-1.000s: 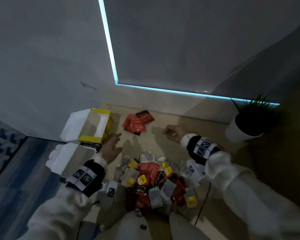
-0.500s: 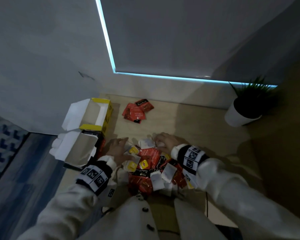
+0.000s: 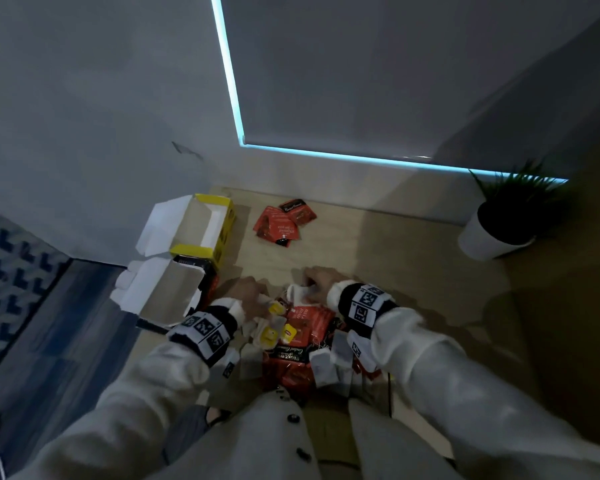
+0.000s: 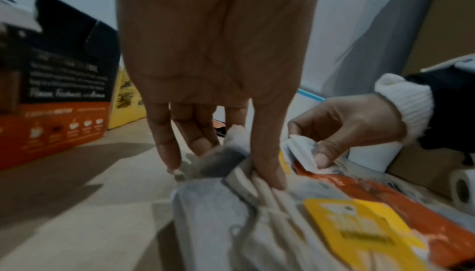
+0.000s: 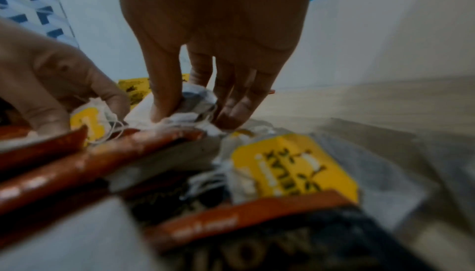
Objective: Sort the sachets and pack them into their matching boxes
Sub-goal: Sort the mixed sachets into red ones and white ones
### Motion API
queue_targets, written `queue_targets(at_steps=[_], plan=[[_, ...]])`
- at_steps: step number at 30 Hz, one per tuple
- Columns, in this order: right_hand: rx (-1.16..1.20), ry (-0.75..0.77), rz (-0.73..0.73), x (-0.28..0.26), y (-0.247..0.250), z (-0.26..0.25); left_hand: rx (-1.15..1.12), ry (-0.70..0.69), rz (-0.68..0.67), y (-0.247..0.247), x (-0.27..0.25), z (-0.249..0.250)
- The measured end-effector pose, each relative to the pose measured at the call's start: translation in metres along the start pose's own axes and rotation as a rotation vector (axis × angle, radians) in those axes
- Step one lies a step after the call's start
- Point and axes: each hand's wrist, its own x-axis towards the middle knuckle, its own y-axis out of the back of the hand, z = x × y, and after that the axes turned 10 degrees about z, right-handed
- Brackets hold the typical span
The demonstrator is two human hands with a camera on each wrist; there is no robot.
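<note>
Both boxes, yellow box (image 3: 201,223) and red box (image 3: 174,296), look empty; few red sachets (image 3: 283,221) sorted. Left hand (image 3: 246,296) and right hand (image 3: 321,280) each pinch white teabags (image 5: 195,100) from the pile (image 3: 298,337).

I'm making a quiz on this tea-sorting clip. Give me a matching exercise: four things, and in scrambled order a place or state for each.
Things:
1. yellow box
2. separate red sachets
3. potted plant
4. right hand

Places or states:
A. far right, by the wall
B. pinching a white tea bag
C. open, at the table's far left
D. lying apart, beyond the mixed pile

Pairs: 1-C, 2-D, 3-A, 4-B
</note>
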Motion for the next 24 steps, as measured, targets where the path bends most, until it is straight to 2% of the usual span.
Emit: queue_targets(at_steps=[2,4,6,8,12,16,18,21,24], plan=[[0.19,-0.023,0.145,-0.008,-0.002,0.009,-0.083,-0.015,0.013,0.0,-0.003,-0.004],[0.449,-0.043,0.257,-0.012,-0.005,0.02,-0.262,-0.019,0.038,0.003,-0.01,-0.01],[0.649,-0.035,0.333,-0.017,-0.003,0.029,-0.423,-0.048,0.128,0.007,-0.016,-0.016],[0.718,-0.064,0.379,-0.025,0.001,0.035,-0.502,-0.082,0.19,0.014,-0.019,-0.017],[0.934,-0.189,0.497,-0.048,0.008,0.049,-0.642,-0.109,0.227,0.034,-0.017,-0.005],[1.046,-0.262,0.516,-0.072,0.025,0.069,-0.826,-0.16,0.139,0.051,-0.003,0.029],[1.073,-0.291,0.548,-0.079,0.041,0.081,-0.838,-0.191,0.124,0.057,0.016,0.057],[1.106,-0.384,0.675,-0.078,0.07,0.1,-0.84,-0.248,0.127,0.056,0.062,0.1],[1.198,-0.528,0.802,-0.064,0.095,0.121,-0.834,-0.196,0.12,0.055,0.099,0.142]])
